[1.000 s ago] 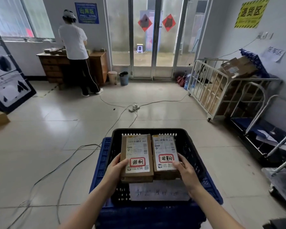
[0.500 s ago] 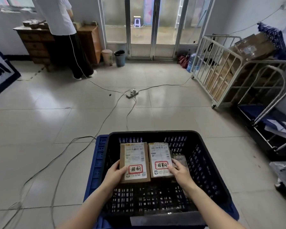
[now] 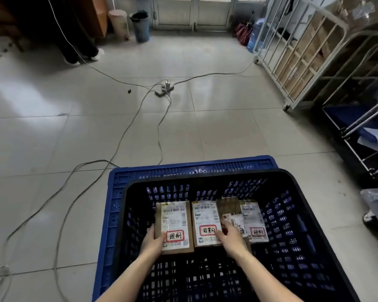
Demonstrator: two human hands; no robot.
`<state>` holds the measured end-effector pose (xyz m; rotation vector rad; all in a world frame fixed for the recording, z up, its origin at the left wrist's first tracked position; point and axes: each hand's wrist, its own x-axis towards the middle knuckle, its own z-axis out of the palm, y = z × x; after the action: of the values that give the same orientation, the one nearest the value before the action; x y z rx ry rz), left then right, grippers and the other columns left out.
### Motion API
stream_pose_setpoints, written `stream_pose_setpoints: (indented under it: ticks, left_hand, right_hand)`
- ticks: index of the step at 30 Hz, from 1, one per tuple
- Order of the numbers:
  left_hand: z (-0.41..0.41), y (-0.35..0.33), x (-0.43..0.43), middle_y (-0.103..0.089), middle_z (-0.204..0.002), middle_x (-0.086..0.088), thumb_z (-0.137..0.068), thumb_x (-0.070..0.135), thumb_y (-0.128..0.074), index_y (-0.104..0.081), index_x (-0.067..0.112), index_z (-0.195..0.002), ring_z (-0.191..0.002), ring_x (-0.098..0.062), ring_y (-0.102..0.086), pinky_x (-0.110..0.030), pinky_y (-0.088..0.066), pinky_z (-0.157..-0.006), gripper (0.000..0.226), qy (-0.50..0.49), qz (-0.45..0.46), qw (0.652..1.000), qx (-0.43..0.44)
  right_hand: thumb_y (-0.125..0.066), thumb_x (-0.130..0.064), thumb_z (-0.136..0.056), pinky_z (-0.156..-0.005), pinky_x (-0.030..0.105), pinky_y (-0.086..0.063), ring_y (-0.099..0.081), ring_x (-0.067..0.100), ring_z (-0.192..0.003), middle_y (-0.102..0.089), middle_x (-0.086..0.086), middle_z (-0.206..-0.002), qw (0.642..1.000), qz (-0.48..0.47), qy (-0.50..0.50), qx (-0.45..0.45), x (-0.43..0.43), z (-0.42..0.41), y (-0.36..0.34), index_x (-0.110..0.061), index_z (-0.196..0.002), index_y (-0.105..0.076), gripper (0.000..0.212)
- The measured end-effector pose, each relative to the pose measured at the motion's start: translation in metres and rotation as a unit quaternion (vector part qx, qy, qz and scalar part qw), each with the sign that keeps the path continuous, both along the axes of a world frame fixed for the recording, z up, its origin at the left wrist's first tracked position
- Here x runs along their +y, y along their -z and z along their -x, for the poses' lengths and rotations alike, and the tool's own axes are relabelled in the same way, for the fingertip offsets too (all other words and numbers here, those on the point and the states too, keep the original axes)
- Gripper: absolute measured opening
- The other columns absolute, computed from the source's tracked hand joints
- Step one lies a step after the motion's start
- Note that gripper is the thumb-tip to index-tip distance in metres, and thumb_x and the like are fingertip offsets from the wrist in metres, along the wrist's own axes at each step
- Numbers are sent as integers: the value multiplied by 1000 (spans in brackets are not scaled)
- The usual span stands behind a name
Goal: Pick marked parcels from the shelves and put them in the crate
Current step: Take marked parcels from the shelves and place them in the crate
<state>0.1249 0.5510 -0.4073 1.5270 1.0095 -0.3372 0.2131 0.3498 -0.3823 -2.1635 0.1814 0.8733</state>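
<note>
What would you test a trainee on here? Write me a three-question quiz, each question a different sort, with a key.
1. True or false: the left hand holds the left parcel outside the black crate.
2. How many red-framed marks show on the labels inside the black crate? A) one B) three C) five
3. What colour is the outer crate under the black crate?
Key: 1 false, the left parcel is down inside the black crate. 2 B. 3 blue.
</note>
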Motion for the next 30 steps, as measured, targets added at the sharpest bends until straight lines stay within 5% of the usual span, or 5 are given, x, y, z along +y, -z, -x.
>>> stream_pose_setpoints:
  ticks: [12,16,24,30]
  left_hand:
    - [-20,38,-11,-52,-135,-10,-95,13,-50,-27,13,-146,-121,-27,-52,-37,-42,-103,55,2,15,1000,26]
    - [-21,44,-15,-52,-135,-6,-93,15,-54,-21,19,-148,-120,-24,-52,-33,-41,-99,64,23,-8,999,21]
    - [-26,47,-21,-46,-141,-8,-93,23,-55,-8,19,-151,-125,-26,-49,-37,-41,-103,75,59,-53,995,56]
    - [-30,24,-25,-12,-157,-12,-94,32,-48,1,23,-151,-144,-32,-13,-44,-22,-115,76,150,-186,967,84]
  right_hand:
    - [-53,-25,-93,-108,37,-36,-40,24,-131,-35,9,-144,993,107,-41,-35,6,-21,43,-14,-142,-32,55]
    - [-56,-29,-90,-99,36,-46,-52,18,-117,-38,5,-138,986,144,-63,-58,8,-20,52,-16,-140,-33,56]
    - [-57,-28,-90,-89,30,-47,-48,14,-109,-43,1,-127,968,200,-97,-115,7,-16,60,-19,-133,-38,48]
    - [-56,-31,-90,-95,33,-45,-46,18,-114,-43,5,-129,968,173,-111,-140,4,-11,44,-17,-137,-36,52]
